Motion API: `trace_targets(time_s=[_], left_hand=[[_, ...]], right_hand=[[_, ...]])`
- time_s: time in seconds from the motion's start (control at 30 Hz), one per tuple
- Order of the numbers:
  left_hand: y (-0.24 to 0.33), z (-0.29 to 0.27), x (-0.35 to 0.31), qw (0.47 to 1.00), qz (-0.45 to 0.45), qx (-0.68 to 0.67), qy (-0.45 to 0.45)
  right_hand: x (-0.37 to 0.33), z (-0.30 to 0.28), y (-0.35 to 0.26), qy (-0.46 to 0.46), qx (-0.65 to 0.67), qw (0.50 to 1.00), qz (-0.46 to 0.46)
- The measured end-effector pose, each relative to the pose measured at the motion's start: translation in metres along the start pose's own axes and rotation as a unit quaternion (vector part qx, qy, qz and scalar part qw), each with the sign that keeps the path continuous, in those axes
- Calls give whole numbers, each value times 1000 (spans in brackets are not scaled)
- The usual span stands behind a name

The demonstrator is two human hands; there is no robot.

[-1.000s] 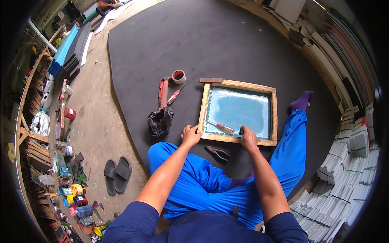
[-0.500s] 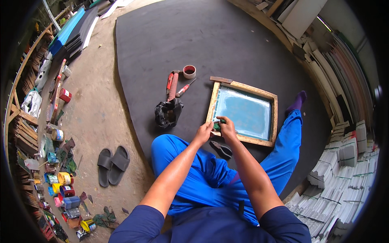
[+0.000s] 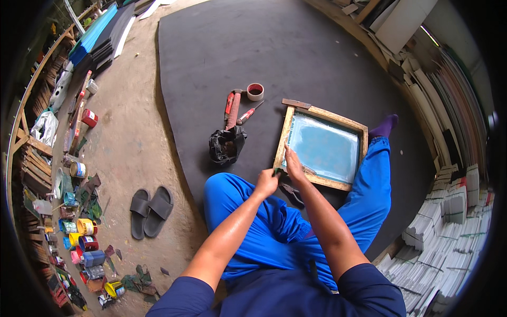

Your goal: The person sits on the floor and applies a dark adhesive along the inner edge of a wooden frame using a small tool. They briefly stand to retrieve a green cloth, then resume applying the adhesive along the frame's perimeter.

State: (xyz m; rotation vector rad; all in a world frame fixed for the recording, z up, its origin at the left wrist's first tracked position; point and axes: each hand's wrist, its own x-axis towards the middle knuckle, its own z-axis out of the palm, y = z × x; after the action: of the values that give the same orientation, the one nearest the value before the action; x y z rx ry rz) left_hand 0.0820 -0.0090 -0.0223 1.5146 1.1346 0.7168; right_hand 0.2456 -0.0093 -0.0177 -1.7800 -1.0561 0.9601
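A wooden printing-screen frame (image 3: 323, 180) with blue mesh (image 3: 327, 145) lies on the black mat, in front of me and a little to the right. My right hand (image 3: 293, 165) rests at the frame's near left corner, its fingers stretched out along the wood. Just below that corner, my left hand (image 3: 266, 183) is closed on a small green object (image 3: 277, 171), mostly hidden by the fingers, so I cannot tell its kind. Dark pliers (image 3: 291, 195) lie on the mat below the frame, partly covered by my right wrist.
Left of the frame are a black plastic bag (image 3: 227, 146), a hammer with a reddish handle (image 3: 233, 112), a red-handled screwdriver (image 3: 250, 113) and a tape roll (image 3: 255, 92). Sandals (image 3: 151, 211) and several paint cans (image 3: 87, 227) are further left. Stacked white sheets (image 3: 443, 248) stand right.
My hands have moved apart. The green object, earlier between both hands, is now at my left hand, while my right fingers have straightened along the frame. The whole view has shifted slightly.
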Motion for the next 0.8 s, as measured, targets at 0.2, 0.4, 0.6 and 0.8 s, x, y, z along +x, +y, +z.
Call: trace_targets(time_s=[0.2,0.4,0.6,0.8], left_hand=[[-2,-15,35,985,-3,113,133],[26,-33,76,952,-78,290,64],[-14,-29,75,972,-82,216,35],[12,-28,62,929,-229,268,-110]], right_hand=[[-15,-54,16,78,-376,923,33],[-9,-74,30,-39,-400,916,14],[-11,-76,21,14,-329,941,-84],[-61,-63,-22,-82,-118,989,40]])
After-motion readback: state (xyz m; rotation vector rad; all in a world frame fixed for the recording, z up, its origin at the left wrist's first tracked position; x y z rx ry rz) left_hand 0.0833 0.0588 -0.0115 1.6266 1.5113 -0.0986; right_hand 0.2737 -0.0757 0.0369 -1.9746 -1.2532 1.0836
